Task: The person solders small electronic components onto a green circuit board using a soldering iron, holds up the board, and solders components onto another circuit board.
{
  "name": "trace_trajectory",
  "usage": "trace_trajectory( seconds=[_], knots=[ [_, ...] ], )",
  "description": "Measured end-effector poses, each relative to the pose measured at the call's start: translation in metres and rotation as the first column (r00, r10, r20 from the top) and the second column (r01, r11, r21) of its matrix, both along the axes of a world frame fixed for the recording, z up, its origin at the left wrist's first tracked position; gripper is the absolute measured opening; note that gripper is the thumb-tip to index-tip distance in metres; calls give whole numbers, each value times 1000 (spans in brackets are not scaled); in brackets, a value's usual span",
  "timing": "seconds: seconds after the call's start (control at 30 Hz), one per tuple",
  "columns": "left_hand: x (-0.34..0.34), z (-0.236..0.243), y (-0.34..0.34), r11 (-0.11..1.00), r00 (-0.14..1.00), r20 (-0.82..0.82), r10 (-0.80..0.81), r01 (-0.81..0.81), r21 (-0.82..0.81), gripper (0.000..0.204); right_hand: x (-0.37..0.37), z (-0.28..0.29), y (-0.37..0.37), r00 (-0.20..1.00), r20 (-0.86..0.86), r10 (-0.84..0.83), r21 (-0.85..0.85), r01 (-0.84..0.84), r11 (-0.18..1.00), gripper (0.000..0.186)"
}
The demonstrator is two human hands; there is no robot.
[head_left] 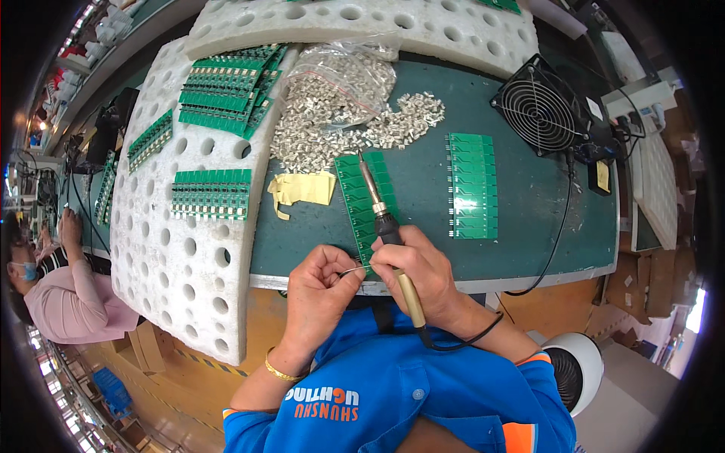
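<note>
The right hand [423,273] is closed around the handle of a soldering iron [381,215], with the tip resting on a green circuit board strip [362,198] that lies on the dark green counter [423,189]. The left hand [321,291] pinches a thin solder wire [352,270] between thumb and fingers, with the free end pointing toward the near end of the same strip. Both hands sit at the near edge of the counter, close together.

Hazards, judged from this position:

- The fingers of the left hand are near the iron's shaft. A slip of either hand could bring skin against hot metal.
- The strip lies loose, with no visible clamp. Pressure from the tip could shift it and place solder across neighbouring pads.
- The heap of small metal parts [340,117] lies just beyond the far end of the strip. A sweep of the iron could scatter parts onto the board.
- The iron's cord [468,332] runs back over the right wrist. A snag on the sleeve could jerk the tip off its point.
- The yellow tape piece [302,189] lies just left of the strip and could scorch on contact.

A second strip [472,185] lies well apart to the right, near a black fan [540,109]. White foam trays [189,249] with more boards stand to the left.
</note>
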State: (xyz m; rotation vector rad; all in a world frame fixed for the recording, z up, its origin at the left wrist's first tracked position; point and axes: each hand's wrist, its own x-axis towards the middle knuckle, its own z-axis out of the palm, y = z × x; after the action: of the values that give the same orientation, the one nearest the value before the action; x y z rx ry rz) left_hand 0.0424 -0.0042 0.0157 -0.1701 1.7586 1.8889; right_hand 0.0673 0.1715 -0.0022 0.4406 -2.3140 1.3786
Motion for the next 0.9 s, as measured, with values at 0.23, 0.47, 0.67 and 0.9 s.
trace_trajectory(
  seconds=[0.23,0.47,0.67,0.9],
  knots=[
    [1,1,1,999,1000,14,-9,10,-41,7,6,-8,3,999,-32,-6,71,9,997,39],
    [1,5,-1,998,999,6,-41,41,-47,6,7,-9,5,999,-52,8,55,-5,998,41],
    [0,4,0,995,999,-21,-30,28,-91,8,8,-6,3,998,-67,-16,73,21,997,40],
    [0,2,1,995,999,-43,-30,26,-91,7,17,-10,5,996,-37,-83,12,83,996,38]
  ],
)
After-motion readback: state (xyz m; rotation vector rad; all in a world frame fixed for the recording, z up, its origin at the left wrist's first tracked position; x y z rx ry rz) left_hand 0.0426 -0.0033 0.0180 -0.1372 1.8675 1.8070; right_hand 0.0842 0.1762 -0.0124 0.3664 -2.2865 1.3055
